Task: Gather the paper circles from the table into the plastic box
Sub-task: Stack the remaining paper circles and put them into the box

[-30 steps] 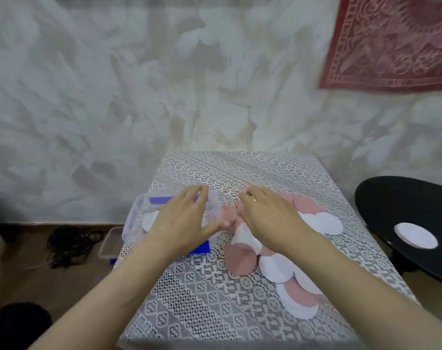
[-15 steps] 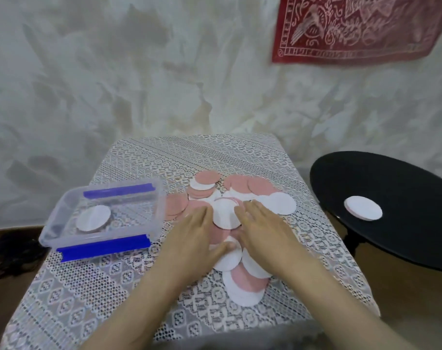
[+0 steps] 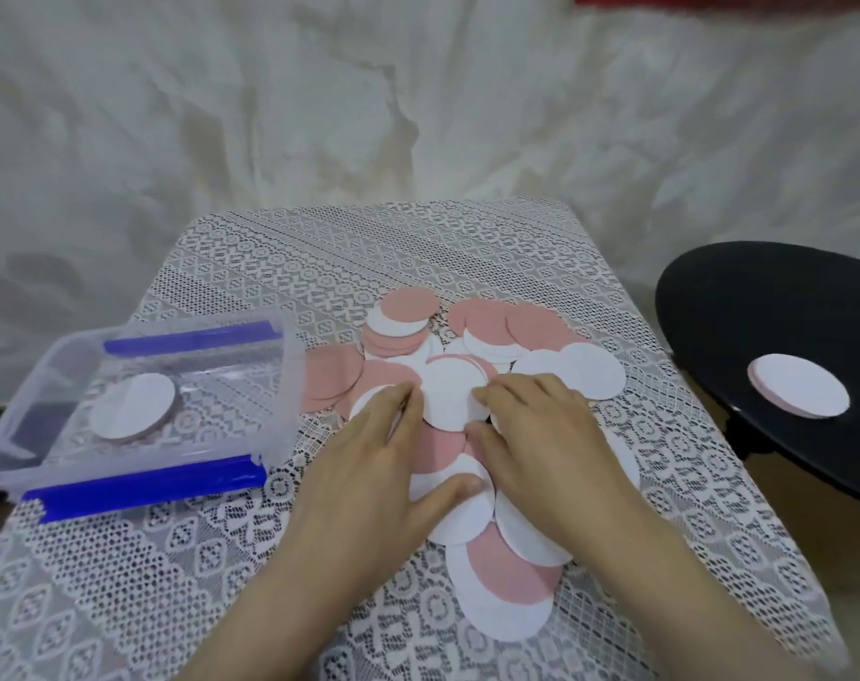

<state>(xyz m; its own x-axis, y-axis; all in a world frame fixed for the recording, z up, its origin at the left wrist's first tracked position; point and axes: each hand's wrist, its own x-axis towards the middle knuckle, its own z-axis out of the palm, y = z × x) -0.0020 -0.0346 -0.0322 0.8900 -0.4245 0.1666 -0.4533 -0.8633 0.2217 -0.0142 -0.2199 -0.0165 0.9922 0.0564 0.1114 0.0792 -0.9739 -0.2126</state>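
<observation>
Several pink and white paper circles (image 3: 496, 336) lie overlapping in a loose pile at the middle of the lace-covered table (image 3: 319, 253). My left hand (image 3: 374, 464) and my right hand (image 3: 545, 444) rest flat on the pile, fingers spread, on either side of one white circle (image 3: 450, 393). Neither hand has lifted a circle. The clear plastic box (image 3: 280, 385) with blue clips stands at the table's left; a small stack of circles (image 3: 133, 407) lies inside it.
A black round side table (image 3: 742, 307) stands to the right, with a white circle over a pink one (image 3: 801, 398) on it. Behind the table hangs a wrinkled white cloth. The table's front edge is near my forearms.
Both hands left the box and came down flat onto the pile, where they have stayed. The camera view has shifted and tilted lower, toward the table.
</observation>
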